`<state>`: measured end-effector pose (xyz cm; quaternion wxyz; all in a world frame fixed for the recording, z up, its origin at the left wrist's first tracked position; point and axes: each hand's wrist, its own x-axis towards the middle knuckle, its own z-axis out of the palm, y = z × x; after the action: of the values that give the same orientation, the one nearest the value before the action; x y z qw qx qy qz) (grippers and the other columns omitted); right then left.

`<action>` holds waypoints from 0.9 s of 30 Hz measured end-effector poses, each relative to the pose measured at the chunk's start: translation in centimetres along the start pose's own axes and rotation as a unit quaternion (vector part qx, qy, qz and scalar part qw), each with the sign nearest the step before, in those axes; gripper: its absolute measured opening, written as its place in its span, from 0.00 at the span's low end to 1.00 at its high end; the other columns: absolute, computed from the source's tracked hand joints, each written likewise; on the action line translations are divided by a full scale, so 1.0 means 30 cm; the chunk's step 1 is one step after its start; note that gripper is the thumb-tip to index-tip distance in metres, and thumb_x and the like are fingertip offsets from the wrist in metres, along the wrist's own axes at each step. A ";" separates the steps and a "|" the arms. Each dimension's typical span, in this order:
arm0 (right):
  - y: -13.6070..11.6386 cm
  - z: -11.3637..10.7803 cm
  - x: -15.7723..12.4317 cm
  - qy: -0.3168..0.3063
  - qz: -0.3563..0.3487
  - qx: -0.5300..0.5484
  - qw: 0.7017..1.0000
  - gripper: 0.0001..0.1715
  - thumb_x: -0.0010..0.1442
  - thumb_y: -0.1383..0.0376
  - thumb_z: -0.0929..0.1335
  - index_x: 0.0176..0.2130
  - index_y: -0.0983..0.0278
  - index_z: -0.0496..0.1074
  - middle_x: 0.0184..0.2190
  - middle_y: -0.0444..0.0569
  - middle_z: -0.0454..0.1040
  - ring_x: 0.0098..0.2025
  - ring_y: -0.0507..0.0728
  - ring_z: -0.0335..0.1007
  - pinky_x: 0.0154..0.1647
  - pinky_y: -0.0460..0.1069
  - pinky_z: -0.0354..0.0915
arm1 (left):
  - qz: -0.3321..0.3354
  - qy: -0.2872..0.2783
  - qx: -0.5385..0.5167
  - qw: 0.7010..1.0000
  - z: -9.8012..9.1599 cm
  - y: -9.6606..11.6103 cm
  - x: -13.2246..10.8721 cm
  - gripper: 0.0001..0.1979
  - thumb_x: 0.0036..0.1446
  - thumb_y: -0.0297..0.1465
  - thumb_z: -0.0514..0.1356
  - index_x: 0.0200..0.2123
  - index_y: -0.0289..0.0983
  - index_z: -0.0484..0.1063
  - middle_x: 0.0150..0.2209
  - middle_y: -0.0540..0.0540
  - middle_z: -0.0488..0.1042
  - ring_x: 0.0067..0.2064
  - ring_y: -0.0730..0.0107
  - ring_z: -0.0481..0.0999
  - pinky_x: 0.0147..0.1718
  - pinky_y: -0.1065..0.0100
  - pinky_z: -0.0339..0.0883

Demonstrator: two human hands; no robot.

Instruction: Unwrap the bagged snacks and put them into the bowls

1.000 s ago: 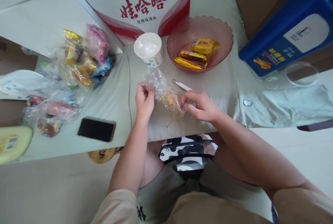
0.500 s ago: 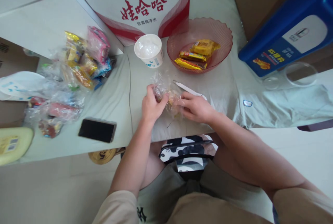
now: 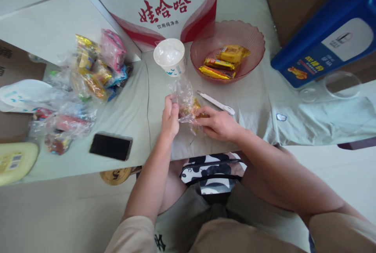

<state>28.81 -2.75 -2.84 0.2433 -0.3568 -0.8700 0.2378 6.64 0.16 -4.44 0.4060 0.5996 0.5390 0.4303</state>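
Between my hands is a clear plastic bag (image 3: pixel 182 91) with small yellow-wrapped snacks (image 3: pixel 195 106) showing in it. My left hand (image 3: pixel 170 118) is closed on the bag's left side. My right hand (image 3: pixel 219 123) has its fingers closed at the yellow snacks on the bag's right side; its fingertips are partly hidden by plastic. Just beyond my right hand lies a white utility knife (image 3: pixel 216 102). Behind the bag stand a paper cup (image 3: pixel 176 69) with crumpled clear plastic in it and a pink ribbed bowl (image 3: pixel 252 59) holding several yellow snack packets (image 3: pixel 230 54).
A heap of wrapped snacks (image 3: pixel 96 73) and clear wrappers (image 3: pixel 69 121) covers the left side, near a black phone (image 3: pixel 111 147). At the back is a white and red carton (image 3: pixel 158 10). A blue jug (image 3: pixel 326 41) and a clear plastic cup (image 3: pixel 342 86) are at right.
My left hand has turned more upright, and the bag's plastic is spread wider. The yellow snacks inside show more clearly. My right hand stays at the bag's right side.
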 end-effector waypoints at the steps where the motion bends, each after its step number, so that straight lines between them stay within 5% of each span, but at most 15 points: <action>1: -0.001 0.001 0.001 0.004 0.000 0.001 1.000 0.22 0.66 0.68 0.65 0.55 0.55 0.78 0.56 0.50 0.75 0.45 0.55 0.76 0.32 0.47 0.63 | -0.009 0.000 -0.016 1.000 0.002 0.004 0.000 0.29 0.64 0.60 0.50 0.53 0.45 0.65 0.32 0.50 0.74 0.27 0.69 0.73 0.28 0.67 0.66; 10: -0.011 0.006 0.004 0.020 -0.028 0.052 0.998 0.19 0.66 0.70 0.62 0.51 0.60 0.78 0.56 0.52 0.77 0.53 0.57 0.76 0.39 0.48 0.69 | -0.068 0.005 -0.029 0.997 0.027 0.019 0.014 0.27 0.52 0.48 0.70 0.48 0.43 0.63 0.30 0.53 0.72 0.27 0.73 0.71 0.29 0.70 0.65; 17: -0.009 0.005 0.006 0.038 -0.013 0.044 0.998 0.18 0.67 0.68 0.62 0.50 0.61 0.77 0.54 0.53 0.78 0.50 0.58 0.77 0.40 0.49 0.70 | -0.071 0.006 -0.004 0.997 0.029 0.030 0.011 0.19 0.57 0.43 0.65 0.46 0.43 0.65 0.35 0.50 0.76 0.31 0.72 0.74 0.30 0.70 0.66; 27: -0.007 0.008 0.006 0.015 -0.004 0.062 0.998 0.17 0.66 0.68 0.63 0.51 0.62 0.76 0.55 0.55 0.76 0.52 0.59 0.76 0.42 0.51 0.71 | -0.060 -0.013 0.027 0.998 0.022 0.033 0.001 0.20 0.57 0.45 0.66 0.46 0.42 0.67 0.33 0.51 0.75 0.32 0.70 0.75 0.32 0.69 0.67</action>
<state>28.44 -2.79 -2.86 0.2789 -0.3408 -0.8515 0.2847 7.56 0.09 -3.68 0.4220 0.5820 0.5803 0.3827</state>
